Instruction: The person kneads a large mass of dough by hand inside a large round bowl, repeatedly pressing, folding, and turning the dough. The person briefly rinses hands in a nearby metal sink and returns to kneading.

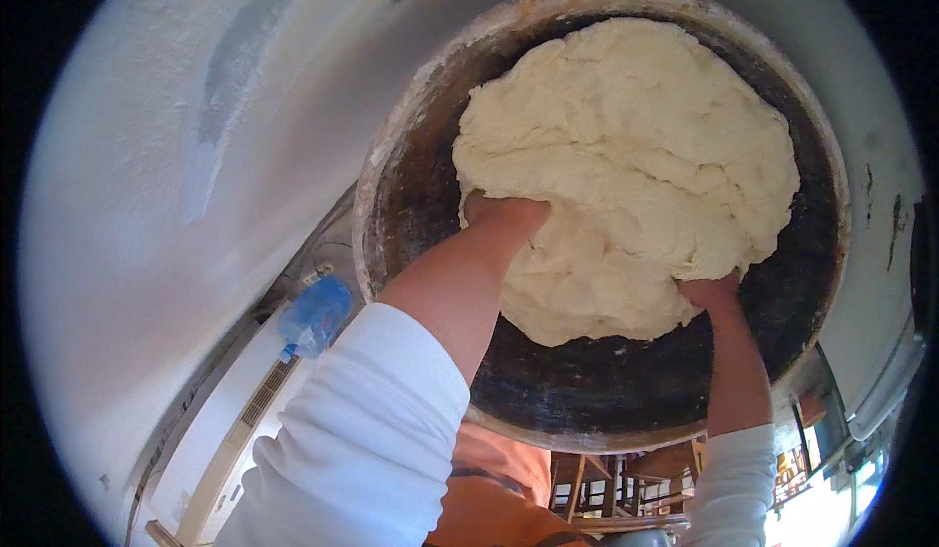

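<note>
A big lump of pale dough (623, 136) fills much of a large round bowl (587, 393), dark inside with a whitish, crusted rim. Folds and cracks run across the dough's middle. My left hand (506, 211) is sunk into the dough at its left side, with the fingers hidden. On the right, my right hand (713, 290) reaches under the lump's lower edge, and its fingers are covered too. Whether either hand is closed on the dough does not show. Both forearms are bare below white sleeves.
To the left, a blue plastic bottle (317, 316) lies close to the bowl, above a white appliance with a vent grille (270, 391). A pale, scuffed wall (147, 144) rises at the left. Wooden furniture (623, 485) stands below the bowl's near rim, beside orange clothing (499, 488).
</note>
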`<state>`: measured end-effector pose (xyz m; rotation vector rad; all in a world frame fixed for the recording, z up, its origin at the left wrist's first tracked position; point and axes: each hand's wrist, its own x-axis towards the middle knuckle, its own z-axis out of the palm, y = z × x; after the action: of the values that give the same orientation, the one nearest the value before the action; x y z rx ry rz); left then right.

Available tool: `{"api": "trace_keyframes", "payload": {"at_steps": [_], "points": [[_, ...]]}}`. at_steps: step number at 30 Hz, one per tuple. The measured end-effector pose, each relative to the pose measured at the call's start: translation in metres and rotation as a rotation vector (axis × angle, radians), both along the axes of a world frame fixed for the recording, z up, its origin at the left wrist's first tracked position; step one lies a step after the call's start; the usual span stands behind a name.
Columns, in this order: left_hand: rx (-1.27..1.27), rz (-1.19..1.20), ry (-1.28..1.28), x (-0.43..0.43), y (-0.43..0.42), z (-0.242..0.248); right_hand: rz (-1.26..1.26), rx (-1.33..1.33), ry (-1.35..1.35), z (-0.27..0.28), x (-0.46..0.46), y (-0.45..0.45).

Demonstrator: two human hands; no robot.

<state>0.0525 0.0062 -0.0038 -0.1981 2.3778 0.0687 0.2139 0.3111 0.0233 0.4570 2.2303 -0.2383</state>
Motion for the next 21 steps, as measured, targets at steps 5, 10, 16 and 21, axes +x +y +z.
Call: {"api": "trace_keyframes", "payload": {"at_steps": [5,10,16,21], "points": [[-0.18,0.13,0.024,0.018,-0.003,-0.048,0.087,0.019,0.112,-0.01,-0.014,-0.009],[0.022,-0.257,-0.852,-0.05,0.025,0.023,-0.214,0.168,0.292,-0.02,0.015,-0.006],[-0.051,-0.176,-0.861,-0.063,0.007,0.011,-1.149,-0.107,0.794,0.034,0.045,-0.128],[-0.034,-0.201,-0.845,-0.05,0.023,0.023,-2.083,-0.683,0.452,0.056,0.005,-0.174]]}}
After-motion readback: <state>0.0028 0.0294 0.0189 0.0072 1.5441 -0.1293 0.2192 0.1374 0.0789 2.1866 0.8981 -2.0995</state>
